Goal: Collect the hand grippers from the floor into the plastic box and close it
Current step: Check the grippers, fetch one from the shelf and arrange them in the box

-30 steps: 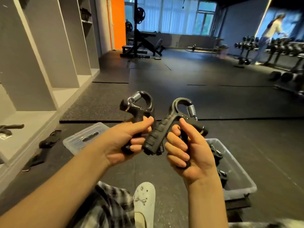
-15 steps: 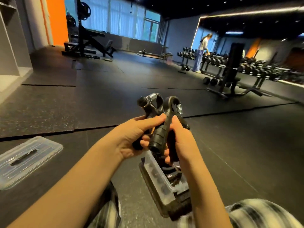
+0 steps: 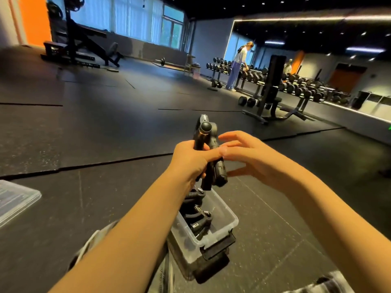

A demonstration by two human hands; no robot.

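Black rubber floor [image 3: 105,134] shows no loose grippers in this view, but the frame doesn't cover the whole area, so don't count collection as finished. Clear plastic box [image 3: 228,220] sits lower centre, open, with several stored grippers [image 3: 195,210] piled in its near-left half and room at the far end. Lid [image 3: 14,199] lies flat on the floor at the left edge of the frame, well apart from the box. My read: more than halfway; what's left is dropping the held load in, checking the floor, fetching the lid and closing. Your left hand [image 3: 190,159] is clamped round the held hand grippers [image 3: 219,172]. It looks like two stacked together, upright, knob and spring up, handles pointing down, right above the far end of the box. The left thumb lies across the handles, with the other fingers wrapped behind. Your right hand [image 3: 254,161] is just beside the bundle on its right, fingers straight and spread and holding nothing. Its fingertips [image 3: 222,137] are at the upper body, touching or nearly, can't tell which.
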